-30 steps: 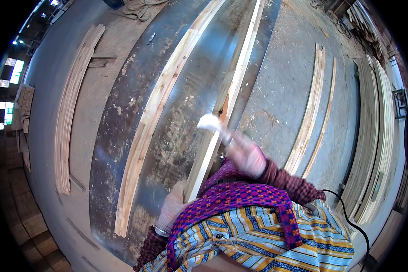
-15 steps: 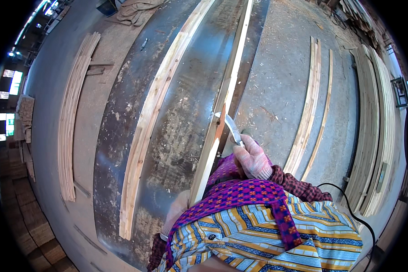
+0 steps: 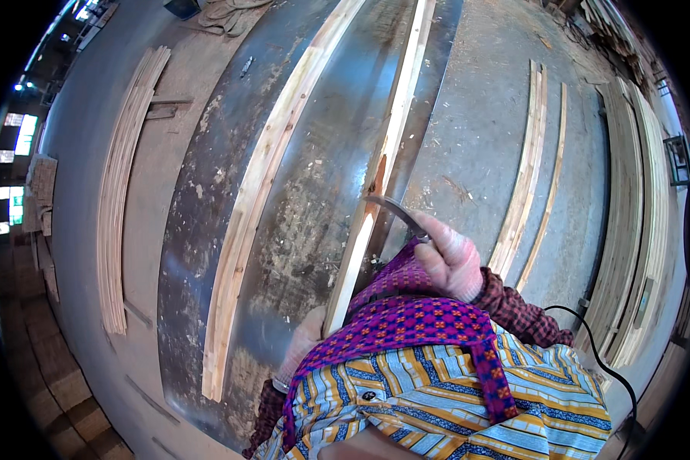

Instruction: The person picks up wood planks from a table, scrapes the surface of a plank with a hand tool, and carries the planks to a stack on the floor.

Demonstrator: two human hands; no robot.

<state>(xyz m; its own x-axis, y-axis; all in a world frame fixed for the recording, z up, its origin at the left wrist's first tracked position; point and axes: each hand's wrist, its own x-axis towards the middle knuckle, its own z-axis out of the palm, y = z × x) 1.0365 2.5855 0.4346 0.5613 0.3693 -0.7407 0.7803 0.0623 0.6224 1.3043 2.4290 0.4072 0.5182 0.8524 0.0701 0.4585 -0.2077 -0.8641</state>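
Note:
My right hand (image 3: 452,257), in a pale pink knitted glove, is closed round the handle of a curved knife (image 3: 397,209). The blade points left, and its tip meets a long wooden strip (image 3: 350,268) beside a reddish-brown, bark-like patch (image 3: 378,178). This strip stretches away from me over the dark table. My left hand (image 3: 307,337), gloved as well, grips the strip's near end by my apron; some of its fingers are hidden behind the wood and cloth.
Two paler boards (image 3: 257,184) lie side by side along the dark, stained table (image 3: 284,261). Stacked strips (image 3: 123,192) are to the left. On the right are thin strips (image 3: 520,180), a larger board stack (image 3: 629,222) and a black cable (image 3: 602,355). Wood chips are scattered about.
My right hand has shifted right and slightly nearer, turning the knife so that its blade lies flatter and looks darker. The left hand stays at the strip's near end.

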